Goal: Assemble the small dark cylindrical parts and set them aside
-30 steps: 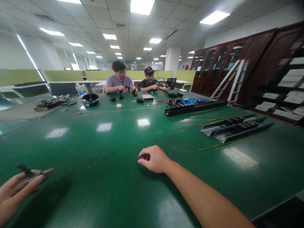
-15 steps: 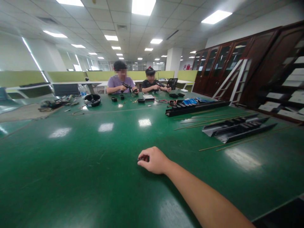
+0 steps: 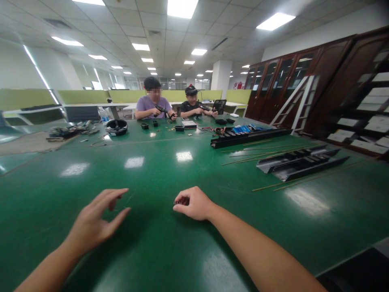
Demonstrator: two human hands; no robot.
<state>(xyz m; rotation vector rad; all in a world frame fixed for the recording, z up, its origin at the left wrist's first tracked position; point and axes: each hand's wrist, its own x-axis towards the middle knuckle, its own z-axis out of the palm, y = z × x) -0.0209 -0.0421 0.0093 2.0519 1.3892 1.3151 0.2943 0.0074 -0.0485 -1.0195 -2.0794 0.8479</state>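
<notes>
My right hand (image 3: 194,204) is curled, its fingers and thumb closed round a small dark object (image 3: 176,202) with a beaded or ridged edge. Most of that object is hidden by the fingers, so its kind does not show. It is held low over the green table (image 3: 158,243). To the left, my left hand (image 3: 99,217) hovers above the tabletop with thumb and fingers spread apart. Nothing is in it, and a gap separates it from the right hand.
Black metal channels (image 3: 300,164) and thin brass-coloured rods (image 3: 273,187) lie to the right. A longer black channel (image 3: 252,138) sits behind them by blue parts (image 3: 243,129). A black headset (image 3: 116,127) rests far left. Two people across the table hold dark tools.
My left hand has come into view from the lower left, open. My right hand stays nearly in place, still closed round the small dark object.
</notes>
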